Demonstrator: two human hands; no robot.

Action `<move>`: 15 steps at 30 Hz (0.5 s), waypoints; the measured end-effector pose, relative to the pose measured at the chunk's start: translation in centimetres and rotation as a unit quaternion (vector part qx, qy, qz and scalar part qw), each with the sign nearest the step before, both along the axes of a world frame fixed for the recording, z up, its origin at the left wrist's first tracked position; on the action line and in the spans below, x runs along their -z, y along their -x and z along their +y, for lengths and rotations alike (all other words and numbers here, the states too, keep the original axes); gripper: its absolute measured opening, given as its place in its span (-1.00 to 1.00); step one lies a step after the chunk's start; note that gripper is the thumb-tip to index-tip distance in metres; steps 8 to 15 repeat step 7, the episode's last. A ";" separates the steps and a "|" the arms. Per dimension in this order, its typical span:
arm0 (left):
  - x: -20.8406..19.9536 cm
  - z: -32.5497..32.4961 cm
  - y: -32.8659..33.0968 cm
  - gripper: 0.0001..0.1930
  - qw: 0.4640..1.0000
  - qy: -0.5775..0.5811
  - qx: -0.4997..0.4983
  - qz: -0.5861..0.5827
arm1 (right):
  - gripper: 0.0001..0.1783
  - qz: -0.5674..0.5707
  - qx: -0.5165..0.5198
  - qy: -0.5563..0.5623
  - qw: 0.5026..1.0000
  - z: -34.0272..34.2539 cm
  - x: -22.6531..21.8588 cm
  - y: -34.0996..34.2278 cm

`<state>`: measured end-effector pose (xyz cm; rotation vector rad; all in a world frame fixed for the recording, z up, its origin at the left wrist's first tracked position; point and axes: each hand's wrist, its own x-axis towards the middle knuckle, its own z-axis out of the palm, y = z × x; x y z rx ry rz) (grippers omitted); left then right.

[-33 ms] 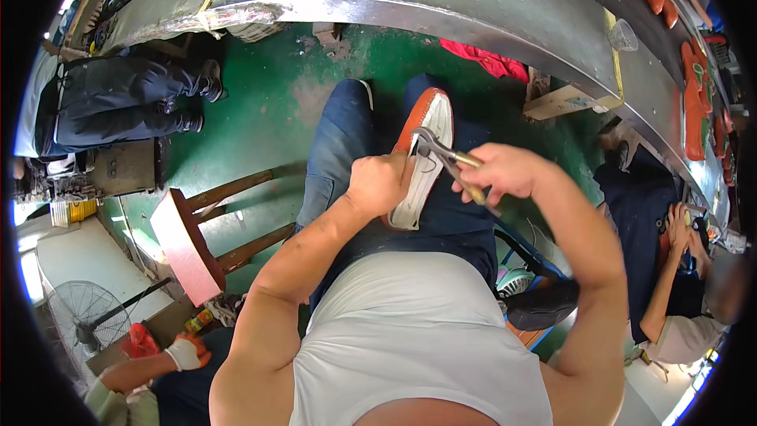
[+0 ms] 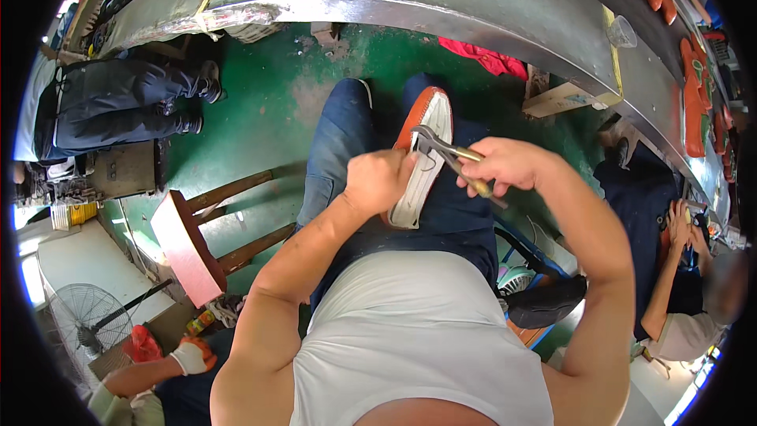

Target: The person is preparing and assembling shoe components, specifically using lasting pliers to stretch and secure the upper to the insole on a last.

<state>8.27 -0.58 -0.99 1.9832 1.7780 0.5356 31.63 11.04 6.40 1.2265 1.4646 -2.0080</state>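
A shoe with a red-orange upper and a white underside [image 2: 428,140] lies bottom up across my thighs, toe pointing away from me. My left hand [image 2: 379,180] is closed around its left side, with the thumb at the edge of the underside. Curled around the yellowish handles of metal lasting pliers is my right hand [image 2: 506,166]. The head of the pliers [image 2: 426,136] is at the middle of the underside, close to my left thumb. Whether its jaws grip anything is too small to tell.
A long metal bench [image 2: 339,9] curves across the far side, with orange shoe parts [image 2: 694,95] at right. A wooden stool [image 2: 186,246] stands at left, near a fan [image 2: 88,323]. A red cloth [image 2: 485,58] lies under the bench. Other people work on both sides.
My right hand and the pliers' handles have shifted very slightly. My left hand stays on the shoe, which has barely moved.
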 end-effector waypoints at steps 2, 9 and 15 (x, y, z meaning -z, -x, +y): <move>2.3 1.2 0.6 -0.69 0.989 0.010 -0.087 -0.123 | -0.72 -0.073 -0.163 -0.127 0.976 1.2 -1.4 1.6; 7.7 2.8 1.0 -0.42 0.621 0.263 -0.166 -0.719 | -0.64 -0.030 -0.200 -0.400 0.894 -1.8 2.2 2.4; 7.7 2.8 1.0 -0.42 0.621 0.263 -0.166 -0.719 | -0.64 -0.030 -0.200 -0.400 0.894 -1.8 2.2 2.4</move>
